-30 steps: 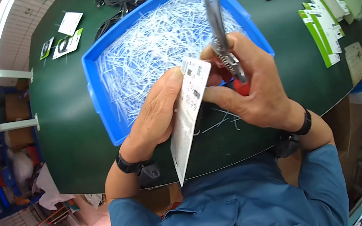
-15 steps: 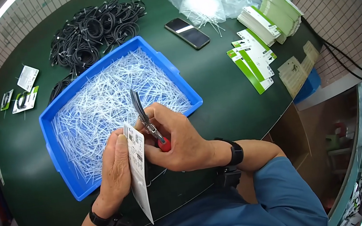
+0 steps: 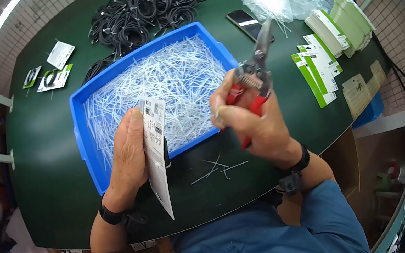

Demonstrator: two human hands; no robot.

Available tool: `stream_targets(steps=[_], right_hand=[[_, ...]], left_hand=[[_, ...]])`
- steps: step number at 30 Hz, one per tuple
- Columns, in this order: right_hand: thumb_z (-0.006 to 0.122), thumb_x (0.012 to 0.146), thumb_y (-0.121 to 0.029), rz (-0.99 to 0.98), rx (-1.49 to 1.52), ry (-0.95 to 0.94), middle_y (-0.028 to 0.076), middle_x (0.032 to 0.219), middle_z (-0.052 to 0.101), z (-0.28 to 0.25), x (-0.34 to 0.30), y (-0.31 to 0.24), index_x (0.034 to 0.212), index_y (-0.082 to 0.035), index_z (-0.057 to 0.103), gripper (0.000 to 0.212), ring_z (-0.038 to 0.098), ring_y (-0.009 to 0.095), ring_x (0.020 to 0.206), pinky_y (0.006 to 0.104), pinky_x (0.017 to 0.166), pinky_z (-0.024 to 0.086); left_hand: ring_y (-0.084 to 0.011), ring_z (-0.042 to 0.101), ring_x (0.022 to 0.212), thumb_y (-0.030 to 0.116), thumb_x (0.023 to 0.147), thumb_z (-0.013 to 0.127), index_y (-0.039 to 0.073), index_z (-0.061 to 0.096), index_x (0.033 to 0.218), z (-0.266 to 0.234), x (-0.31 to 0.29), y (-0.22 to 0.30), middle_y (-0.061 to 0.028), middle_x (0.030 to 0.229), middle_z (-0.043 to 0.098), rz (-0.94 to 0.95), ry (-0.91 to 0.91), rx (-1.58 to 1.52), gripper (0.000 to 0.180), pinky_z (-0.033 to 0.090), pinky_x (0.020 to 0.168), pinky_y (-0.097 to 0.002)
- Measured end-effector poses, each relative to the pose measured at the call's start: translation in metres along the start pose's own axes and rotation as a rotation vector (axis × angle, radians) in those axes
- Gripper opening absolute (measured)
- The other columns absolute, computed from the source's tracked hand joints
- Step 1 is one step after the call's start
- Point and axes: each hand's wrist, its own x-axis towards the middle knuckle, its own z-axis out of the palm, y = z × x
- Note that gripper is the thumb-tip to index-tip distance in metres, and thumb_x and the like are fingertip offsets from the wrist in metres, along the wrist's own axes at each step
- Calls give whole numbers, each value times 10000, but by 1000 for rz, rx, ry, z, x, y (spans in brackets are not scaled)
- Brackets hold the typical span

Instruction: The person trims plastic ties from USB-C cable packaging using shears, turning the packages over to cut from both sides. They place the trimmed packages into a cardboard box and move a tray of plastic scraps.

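Over the blue plastic tray [image 3: 88, 160] of white offcuts, the left hand [image 3: 130, 156] grips a white printed card [image 3: 156, 155] edge-up while the right hand [image 3: 253, 126] clenches red-handled metal snips [image 3: 255, 73], blades lifted clear.

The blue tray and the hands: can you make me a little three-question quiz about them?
1. True or false: the blue tray is full of thin white ties.
2. What does the right hand hold? A) a phone B) red-handled pliers C) a bag
3. Fill in: the left hand holds a white ____.

Key: 1 true. 2 B. 3 card, a long one held on edge over the green table. A few loose ties lie beside the tray.
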Motion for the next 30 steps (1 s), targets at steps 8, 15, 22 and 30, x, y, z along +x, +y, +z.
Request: stream_targets(steps=[8,15,22,30], right_hand=[[614,900,49,-149,-334,169,139,1051,682,-23,28,27,1128,11,534,244,655,157,908,297,796,539],[634,898,58,-222,-695,113,103,1144,673,-23,19,32,1187,7,547,306,642,138,990,276,864,521],[641,921,53,-199,-612,48,69,1091,650,-25,18,36,1209,-1,548,308,608,106,953,251,860,494],[677,912,14,-163,-564,85,88,1073,659,-28,16,36,1209,15,561,319,622,120,931,267,871,512]], left_hand=[[-130,675,974,280,1109,485,-12,559,1291,-29,-3,25,-108,1124,699,235,89,-117,352,554,859,-280],[-128,659,993,168,1055,550,-43,593,1268,-74,-85,41,-108,1147,703,268,351,124,303,531,883,-286],[-162,649,925,148,1022,570,-50,660,1200,-126,-235,20,-112,1030,717,105,795,711,281,513,852,-307],[-265,644,858,189,1021,603,-34,630,1254,-159,-283,13,-178,1004,658,25,1160,1529,324,509,781,-358]])
